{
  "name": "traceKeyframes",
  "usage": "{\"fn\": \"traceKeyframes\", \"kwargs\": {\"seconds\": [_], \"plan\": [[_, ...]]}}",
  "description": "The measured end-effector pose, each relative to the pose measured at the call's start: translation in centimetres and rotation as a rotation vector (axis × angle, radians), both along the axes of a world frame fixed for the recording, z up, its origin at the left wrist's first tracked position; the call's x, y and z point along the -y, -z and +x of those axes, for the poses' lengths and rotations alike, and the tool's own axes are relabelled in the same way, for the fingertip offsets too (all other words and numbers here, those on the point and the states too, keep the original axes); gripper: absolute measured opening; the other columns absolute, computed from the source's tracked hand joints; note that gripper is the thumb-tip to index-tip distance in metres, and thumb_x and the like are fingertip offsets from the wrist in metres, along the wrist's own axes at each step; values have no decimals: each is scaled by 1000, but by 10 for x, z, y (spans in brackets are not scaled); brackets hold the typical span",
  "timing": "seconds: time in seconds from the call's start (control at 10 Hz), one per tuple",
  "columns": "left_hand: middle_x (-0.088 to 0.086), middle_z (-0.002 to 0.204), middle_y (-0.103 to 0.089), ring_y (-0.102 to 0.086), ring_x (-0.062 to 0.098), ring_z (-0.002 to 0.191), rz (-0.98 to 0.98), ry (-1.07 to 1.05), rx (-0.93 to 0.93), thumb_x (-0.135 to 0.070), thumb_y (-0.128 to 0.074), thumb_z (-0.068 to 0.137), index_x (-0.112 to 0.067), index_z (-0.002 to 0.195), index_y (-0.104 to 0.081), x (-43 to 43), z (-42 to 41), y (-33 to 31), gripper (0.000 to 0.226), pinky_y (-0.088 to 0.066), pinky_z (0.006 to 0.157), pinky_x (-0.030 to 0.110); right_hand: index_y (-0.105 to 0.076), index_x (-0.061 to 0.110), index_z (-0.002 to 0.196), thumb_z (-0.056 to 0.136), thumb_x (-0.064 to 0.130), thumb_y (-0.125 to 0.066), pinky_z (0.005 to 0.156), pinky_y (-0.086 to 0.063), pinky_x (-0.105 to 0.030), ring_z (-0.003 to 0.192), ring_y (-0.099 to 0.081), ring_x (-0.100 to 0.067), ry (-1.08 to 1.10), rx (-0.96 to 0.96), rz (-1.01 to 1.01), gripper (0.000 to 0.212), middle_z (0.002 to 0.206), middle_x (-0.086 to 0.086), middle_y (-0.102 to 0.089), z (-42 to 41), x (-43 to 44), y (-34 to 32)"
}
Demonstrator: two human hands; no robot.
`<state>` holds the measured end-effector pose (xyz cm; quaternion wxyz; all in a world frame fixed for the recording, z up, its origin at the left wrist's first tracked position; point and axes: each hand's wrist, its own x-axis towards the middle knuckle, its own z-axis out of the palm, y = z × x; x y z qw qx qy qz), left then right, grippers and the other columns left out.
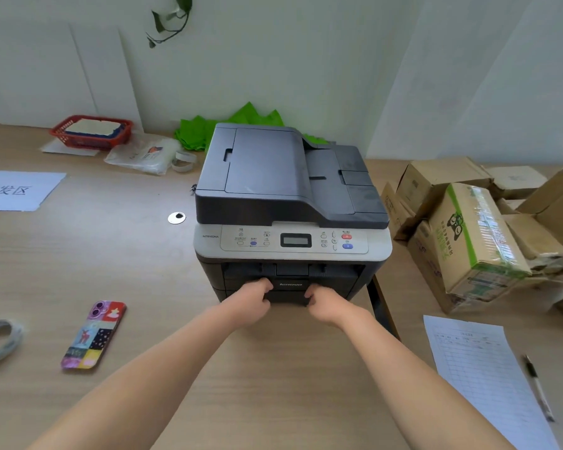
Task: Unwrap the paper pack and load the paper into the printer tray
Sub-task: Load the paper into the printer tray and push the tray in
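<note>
1. Printer (291, 203) stands mid-frame on the bench (111, 254); both hands curl on its tray (286, 295) front, left hand (252, 298) and right hand (325, 303) each in a closed grip.
2. Phone (93, 334) lies lower left, boxes (468, 238) crowd the right, form (488, 381) and pen (538, 386) lower right.
3. Bare bench lies below the tray.

both arms reach across the wooden desk (137, 261) to the printer (290, 203), the left hand (251, 303) and right hand (325, 305) curled on the front of its paper tray (288, 295), a phone (93, 334) lying left, cardboard boxes (468, 235) right.
</note>
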<state>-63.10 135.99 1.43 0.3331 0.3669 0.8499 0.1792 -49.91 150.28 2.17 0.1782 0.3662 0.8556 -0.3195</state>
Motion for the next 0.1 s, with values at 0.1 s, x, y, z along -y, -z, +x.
{"fn": "traceKeyframes", "kwargs": {"seconds": [0.1], "plan": [[4, 132, -59, -56, 20, 119, 76, 30, -41, -17, -50, 93, -14, 133, -52, -1, -15, -43, 40, -45, 101, 29, -61, 11, 121, 89, 12, -48, 93, -49, -32, 108, -62, -25, -57, -44, 18, 34, 114, -9, -66, -10, -6, -38]]}}
